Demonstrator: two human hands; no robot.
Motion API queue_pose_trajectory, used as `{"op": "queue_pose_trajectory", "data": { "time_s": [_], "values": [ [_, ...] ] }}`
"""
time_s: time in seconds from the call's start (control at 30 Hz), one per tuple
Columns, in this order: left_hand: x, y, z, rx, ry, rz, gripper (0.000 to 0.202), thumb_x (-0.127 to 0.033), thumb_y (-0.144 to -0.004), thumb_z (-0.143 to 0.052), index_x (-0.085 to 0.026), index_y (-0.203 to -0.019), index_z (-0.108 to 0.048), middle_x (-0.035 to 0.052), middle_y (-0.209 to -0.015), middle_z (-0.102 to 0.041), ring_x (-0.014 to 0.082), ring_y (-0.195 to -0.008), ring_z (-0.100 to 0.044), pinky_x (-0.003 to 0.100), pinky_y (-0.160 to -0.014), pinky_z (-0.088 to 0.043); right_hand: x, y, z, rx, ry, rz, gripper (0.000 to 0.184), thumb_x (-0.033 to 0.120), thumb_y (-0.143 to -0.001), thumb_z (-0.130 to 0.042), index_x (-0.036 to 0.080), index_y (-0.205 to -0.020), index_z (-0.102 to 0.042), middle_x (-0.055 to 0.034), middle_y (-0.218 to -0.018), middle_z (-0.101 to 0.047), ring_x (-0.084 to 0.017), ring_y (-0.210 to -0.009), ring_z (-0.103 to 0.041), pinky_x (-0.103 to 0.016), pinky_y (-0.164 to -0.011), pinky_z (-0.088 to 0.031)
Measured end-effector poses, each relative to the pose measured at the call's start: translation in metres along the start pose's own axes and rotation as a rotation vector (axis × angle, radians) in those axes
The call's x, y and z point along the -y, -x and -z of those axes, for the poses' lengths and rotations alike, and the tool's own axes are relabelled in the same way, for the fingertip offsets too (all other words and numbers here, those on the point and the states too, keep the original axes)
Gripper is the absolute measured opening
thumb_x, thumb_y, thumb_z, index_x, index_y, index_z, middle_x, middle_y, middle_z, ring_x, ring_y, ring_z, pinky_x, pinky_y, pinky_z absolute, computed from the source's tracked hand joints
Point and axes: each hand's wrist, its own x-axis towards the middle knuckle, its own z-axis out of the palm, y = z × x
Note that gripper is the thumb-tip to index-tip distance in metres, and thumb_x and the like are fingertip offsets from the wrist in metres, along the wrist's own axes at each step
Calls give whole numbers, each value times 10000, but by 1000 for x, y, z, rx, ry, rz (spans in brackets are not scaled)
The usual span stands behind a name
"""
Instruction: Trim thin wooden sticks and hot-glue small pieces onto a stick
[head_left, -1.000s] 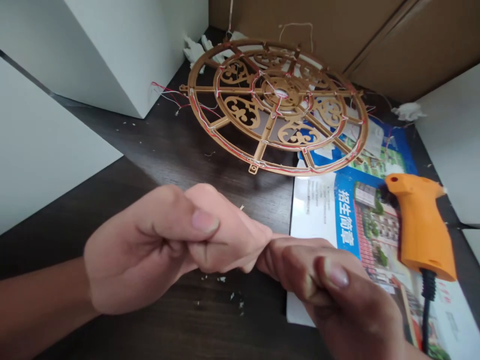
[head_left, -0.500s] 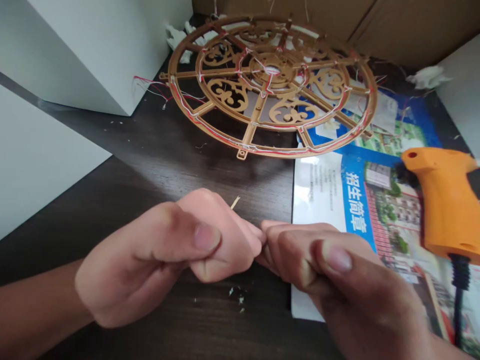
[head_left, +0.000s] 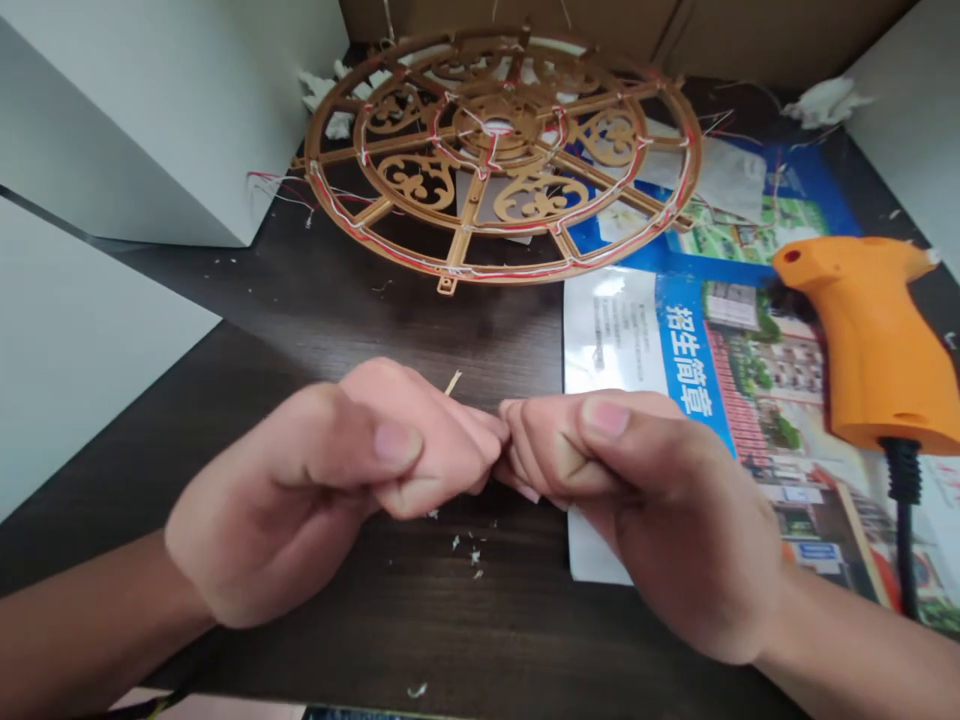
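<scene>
My left hand [head_left: 300,490] is closed, its fingers curled inward and the thumb laid over them. My right hand [head_left: 645,500] is closed in the same way, and the fingertips of both hands meet above the dark table. Whatever they pinch is hidden by the fingers. A short pale sliver [head_left: 453,382], like a split bamboo stick, shows just beyond my left hand; I cannot tell if it is held or lies on the table. White scraps [head_left: 474,556] lie below the hands.
A round brown openwork frame [head_left: 466,225] with red and white wires along its ribs stands behind. At right, an orange hot-glue gun [head_left: 885,340] with a black cord lies on a printed brochure [head_left: 615,340]. White panels [head_left: 180,130] rise at left.
The view has shifted a little, so the frame and glue gun appear further left and higher. My right hand has turned slightly and moved up; both hands stay closed with their fingertips together.
</scene>
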Motion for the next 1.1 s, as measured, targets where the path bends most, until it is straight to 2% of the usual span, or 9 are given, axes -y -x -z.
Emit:
{"op": "queue_pose_trajectory", "data": {
  "time_s": [0.1, 0.2, 0.33, 0.47, 0.63, 0.83, 1.0, 1.1],
  "values": [
    [-8, -1, -9, 6, 186, 109, 292, -314, -794, -357, -208, -574, -197, 28, -527, -176, 211, -569, -328, 403, -676, -440, -1, 0, -1, 20, 14, 48, 521, 400, -1049, -423, 142, -653, -205, -2, -607, -200, -92, -622, -281, -238, -630, -332],
    [-12, -1, -15, -20, 218, 145, 315, -339, -776, -392, -197, -559, -213, 28, -539, -186, 203, -571, -285, 395, -643, -358, -2, 1, 1, 46, -3, 48, 463, 341, -1066, -349, 138, -671, -217, -7, -624, -211, -91, -639, -280, -237, -647, -320],
    [-10, -3, -13, 9, 193, 181, 337, -354, -761, -407, -192, -529, -224, 30, -518, -183, 199, -552, -270, 393, -616, -305, -2, 2, 4, 54, 37, -7, 405, 240, -1063, -295, 129, -680, -223, -11, -640, -235, -81, -653, -287, -232, -637, -298],
    [-9, -5, -6, 14, 195, 229, 356, -367, -759, -418, -184, -506, -246, 30, -495, -185, 186, -529, -279, 381, -591, -314, 2, 2, 4, -22, 97, -59, 472, 299, -1064, -363, 130, -639, -246, -12, -596, -224, -84, -618, -312, -221, -602, -343],
    [-11, -5, -3, 0, 178, 263, 318, -345, -734, -418, -185, -505, -267, 45, -503, -249, 188, -549, -311, 373, -584, -336, 4, 2, 4, -17, 127, -51, 560, 458, -1044, -460, 129, -634, -268, -9, -601, -245, -74, -607, -309, -206, -570, -334],
    [-12, -6, -8, -43, 156, 262, 321, -351, -736, -421, -187, -514, -256, 42, -516, -240, 189, -544, -305, 385, -593, -330, 2, 2, 5, -36, 160, -40, 443, 252, -1052, -351, 130, -636, -257, -15, -600, -231, -74, -599, -301, -202, -561, -345],
    [-11, -2, -6, -30, 172, 267, 308, -337, -756, -409, -183, -525, -274, 46, -521, -289, 190, -556, -345, 377, -590, -342, 1, 5, 7, -57, 155, -68, 467, 281, -1057, -403, 136, -630, -283, -13, -605, -264, -75, -600, -316, -210, -565, -360],
    [-7, -1, 1, -31, 202, 258, 350, -323, -780, -416, -179, -523, -225, 30, -491, -215, 175, -528, -323, 374, -593, -373, 1, 5, 8, -81, 146, -70, 511, 341, -1062, -431, 140, -616, -283, -13, -601, -254, -81, -597, -316, -220, -567, -378]
  ]
}}
